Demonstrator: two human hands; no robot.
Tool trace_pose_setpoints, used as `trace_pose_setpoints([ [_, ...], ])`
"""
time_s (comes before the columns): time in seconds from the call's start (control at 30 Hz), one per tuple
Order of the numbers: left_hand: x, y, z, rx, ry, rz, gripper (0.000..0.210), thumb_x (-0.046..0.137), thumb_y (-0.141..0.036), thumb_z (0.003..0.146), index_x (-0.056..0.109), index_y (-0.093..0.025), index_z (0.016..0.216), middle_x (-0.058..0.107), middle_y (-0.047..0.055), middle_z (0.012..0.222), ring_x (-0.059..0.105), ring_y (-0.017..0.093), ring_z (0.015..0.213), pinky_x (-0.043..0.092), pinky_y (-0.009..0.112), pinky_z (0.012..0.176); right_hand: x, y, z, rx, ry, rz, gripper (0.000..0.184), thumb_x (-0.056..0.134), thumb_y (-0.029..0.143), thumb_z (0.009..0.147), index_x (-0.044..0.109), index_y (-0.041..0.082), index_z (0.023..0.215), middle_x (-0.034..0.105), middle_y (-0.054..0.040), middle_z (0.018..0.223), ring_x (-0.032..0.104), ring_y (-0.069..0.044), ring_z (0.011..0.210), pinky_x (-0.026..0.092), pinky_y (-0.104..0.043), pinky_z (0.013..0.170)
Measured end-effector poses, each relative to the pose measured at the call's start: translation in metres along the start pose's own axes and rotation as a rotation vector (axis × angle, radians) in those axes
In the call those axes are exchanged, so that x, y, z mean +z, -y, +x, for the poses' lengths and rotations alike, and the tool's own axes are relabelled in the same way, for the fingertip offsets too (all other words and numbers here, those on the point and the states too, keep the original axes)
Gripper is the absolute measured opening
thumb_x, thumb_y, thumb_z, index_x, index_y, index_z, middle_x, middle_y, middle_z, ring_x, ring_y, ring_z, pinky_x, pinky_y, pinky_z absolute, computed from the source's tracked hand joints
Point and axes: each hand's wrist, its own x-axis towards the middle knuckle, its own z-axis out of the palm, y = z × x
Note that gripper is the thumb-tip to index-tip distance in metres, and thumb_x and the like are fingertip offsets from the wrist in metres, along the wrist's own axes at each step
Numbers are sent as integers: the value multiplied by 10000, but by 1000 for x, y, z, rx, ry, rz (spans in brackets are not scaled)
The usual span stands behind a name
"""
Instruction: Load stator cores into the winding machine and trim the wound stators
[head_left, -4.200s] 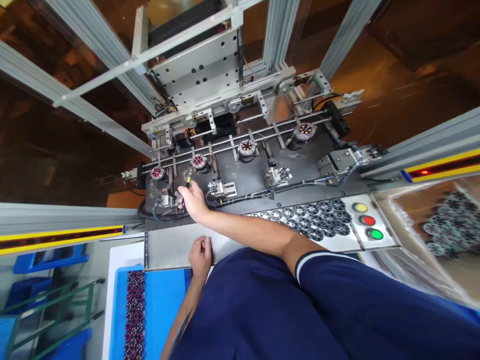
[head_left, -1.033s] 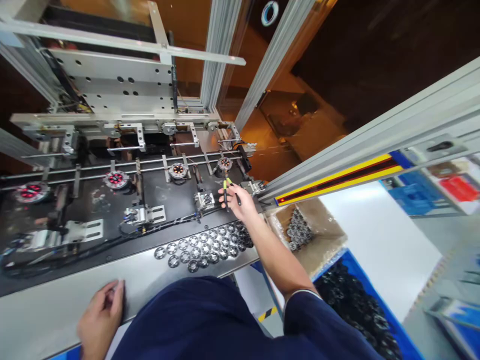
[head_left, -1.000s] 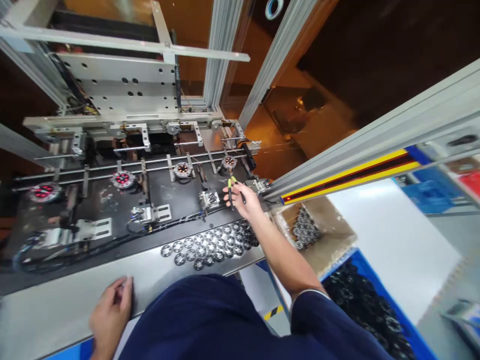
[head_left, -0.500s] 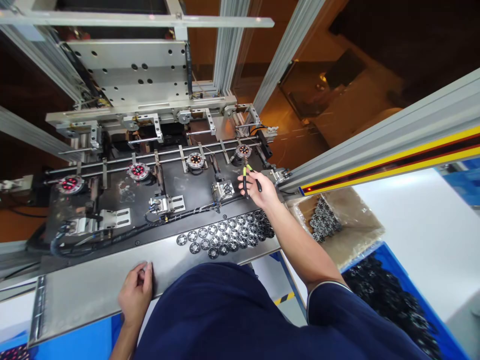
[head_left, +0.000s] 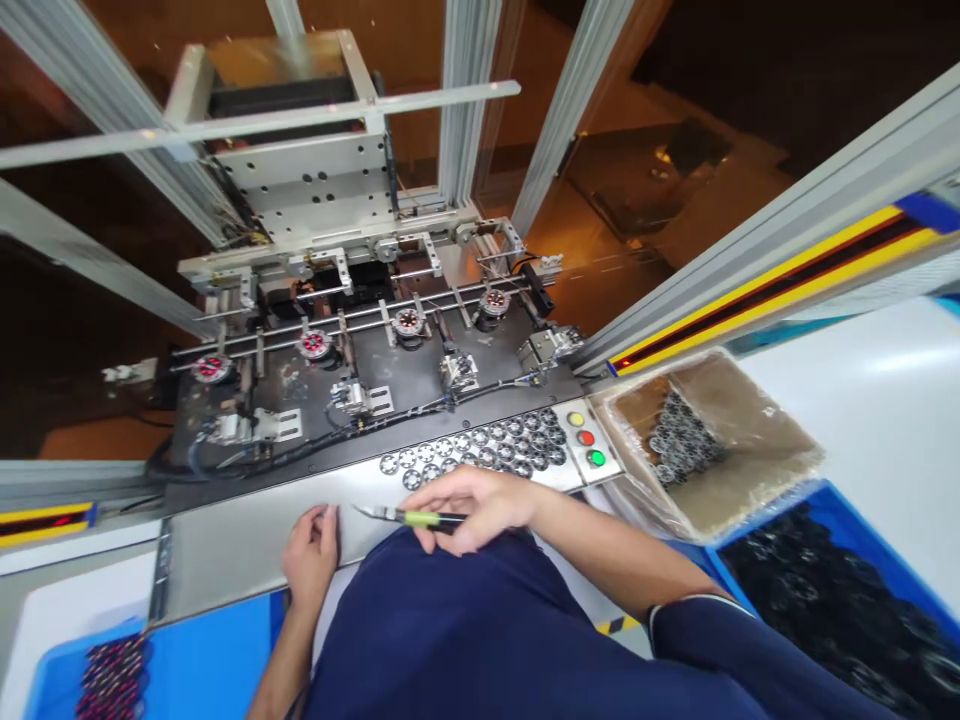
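My right hand point(head_left: 476, 505) is closed around needle-nose pliers point(head_left: 424, 519) with green and black handles. It is over the metal ledge in front of my body, and the thin pliers tip points left towards my other hand. My left hand point(head_left: 311, 550) rests at the ledge's front edge with its fingers curled in; what they hold, if anything, is hidden. Several round slotted black-and-silver parts point(head_left: 444, 447) lie in rows on the metal ledge point(head_left: 247, 545), partly behind my right hand.
Beyond the ledge, a machine carries several round fixtures point(head_left: 409, 322), two glowing red. Push buttons point(head_left: 586, 438) sit at the ledge's right end. A lined carton point(head_left: 757, 440) and a blue bin point(head_left: 844, 500) of parts stand right; a blue tray point(head_left: 217, 650) stands lower left.
My right hand has drawn back from the rightmost fixture to the front of the ledge, bringing the pliers, which now point left. The camera view has shifted; my left hand stays at the ledge.
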Motion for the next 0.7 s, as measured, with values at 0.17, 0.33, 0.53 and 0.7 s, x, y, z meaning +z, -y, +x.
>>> trace_pose_setpoints([
  [0.17,-1,-16,-21,-78,213,-201,672,283,-708,918,671,-163,859,647,62,670,627,186,606,523,312,602,30,-36,93,318,-181,-566,431,660,310,795,646,123,1183,667,-55,927,633,-175,810,498,-278,715],
  [0.33,7,-16,-35,-147,358,-362,737,310,-775,889,667,-131,853,567,6,568,524,121,441,448,251,446,55,-52,115,420,-213,-890,607,704,408,781,605,50,1261,646,-225,1188,634,-340,1074,503,-412,878],
  [0.53,12,-10,-28,-129,335,-302,385,532,-493,967,636,-131,1048,637,7,791,575,97,585,510,247,543,64,-48,105,454,-137,-1207,686,691,385,836,519,14,1388,614,-284,1290,637,-356,1168,500,-418,958],
  [0.7,-2,-21,-27,60,194,-80,221,599,-338,931,669,-156,1036,669,70,955,654,193,870,569,394,823,46,-6,89,354,-39,-1396,385,661,277,869,674,48,1179,696,-247,1128,691,-355,1043,523,-415,881],
])
